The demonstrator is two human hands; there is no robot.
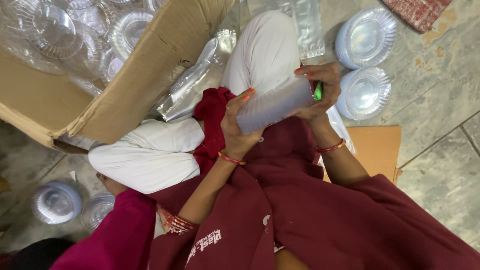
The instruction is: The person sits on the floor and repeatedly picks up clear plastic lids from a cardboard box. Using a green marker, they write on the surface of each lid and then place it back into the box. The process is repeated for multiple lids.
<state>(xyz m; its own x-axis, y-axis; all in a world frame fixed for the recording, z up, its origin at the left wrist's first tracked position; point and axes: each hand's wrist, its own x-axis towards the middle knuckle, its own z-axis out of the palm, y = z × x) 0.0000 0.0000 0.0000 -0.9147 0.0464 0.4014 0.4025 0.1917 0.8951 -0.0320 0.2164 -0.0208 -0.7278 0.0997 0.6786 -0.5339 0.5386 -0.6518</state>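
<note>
A person sits cross-legged on the floor (440,165), seen from above, wearing a dark red tunic and white trousers. Both hands hold a sleeve of stacked clear plastic bowls (272,106) just above the lap, lying sideways. The left hand (237,127) wraps the near end, its grip closed around the stack with thumb and fingers curled over the wrap. The right hand (320,90) closes on the far end, and a small green object (318,91) is pinched between its fingers against the stack; what it is cannot be told.

Beyond the left hand's grip stands an open cardboard box (135,85) filled with loose clear bowls (55,30). Just past the right hand's grip, two finished bowl stacks (365,65) rest on the floor. Two more stacks (70,205) sit well behind the left hand, near another person's pink sleeve (115,235).

The step in hand looks like closing or sealing the sleeve's far end. That seems to call for the left hand holding the stack steady while the right works the end.
</note>
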